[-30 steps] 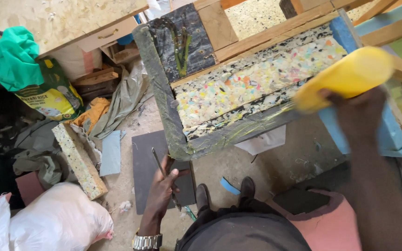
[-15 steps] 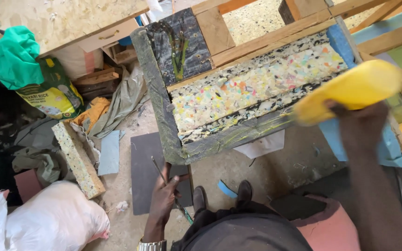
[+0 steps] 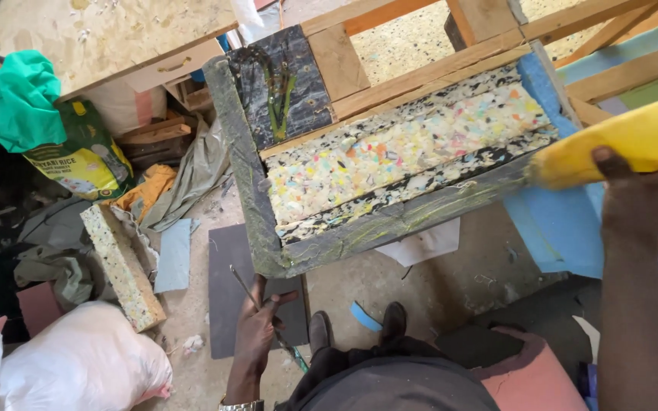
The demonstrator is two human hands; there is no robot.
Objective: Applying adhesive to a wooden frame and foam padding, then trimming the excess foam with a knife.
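Note:
My right hand (image 3: pixel 637 199) grips a yellow plastic bottle (image 3: pixel 618 141), tipped on its side with its neck against the right end of a wooden furniture frame (image 3: pixel 390 228). The frame is padded with multicoloured chip foam (image 3: pixel 397 156) and its front rail looks grey and smeared. My left hand (image 3: pixel 257 335) hangs low by the frame's near left corner and holds a thin dark stick-like tool (image 3: pixel 247 288); a watch shows on that wrist. My shoes (image 3: pixel 356 329) stand on the concrete floor below the frame.
A chip foam block (image 3: pixel 122 266) and a grey sheet (image 3: pixel 226 293) lie on the floor at left. A yellow-green sack (image 3: pixel 78 156) with green cloth (image 3: pixel 20 99) stands under a board table (image 3: pixel 100 30). White bag (image 3: pixel 78 365), blue foam (image 3: pixel 550 228) at right.
The bottle and my right hand have shifted right and slightly down along the frame's front rail. My left hand stays low with the tool.

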